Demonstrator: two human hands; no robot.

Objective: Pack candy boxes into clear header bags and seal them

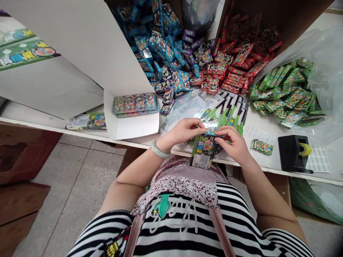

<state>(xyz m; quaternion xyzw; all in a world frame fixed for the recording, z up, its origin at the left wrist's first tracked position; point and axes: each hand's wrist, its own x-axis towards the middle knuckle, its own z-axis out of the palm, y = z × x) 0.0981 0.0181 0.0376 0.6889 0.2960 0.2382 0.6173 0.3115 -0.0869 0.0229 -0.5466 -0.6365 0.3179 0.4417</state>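
In front of my apron I see a dark printed box (204, 147) with green edges, its lower end close to my waist. The thumb and fingers of my left hand (184, 131) pinch the left side of its blue top edge. My right hand (232, 142) has its fingers closed on the right side of that edge. What lies between the fingertips is partly hidden. Behind my hands, flat printed cartons (232, 112) are fanned out beside clear plastic sleeves (193, 105).
Small blue packs (160, 46), purple packs (202, 57) and red packs (235, 71) are heaped at the back. Green packs (292, 92) spill from a clear bag on the right. A tape dispenser (292, 153) stands near the front edge. Left is a white carton (131, 126) with packs inside.
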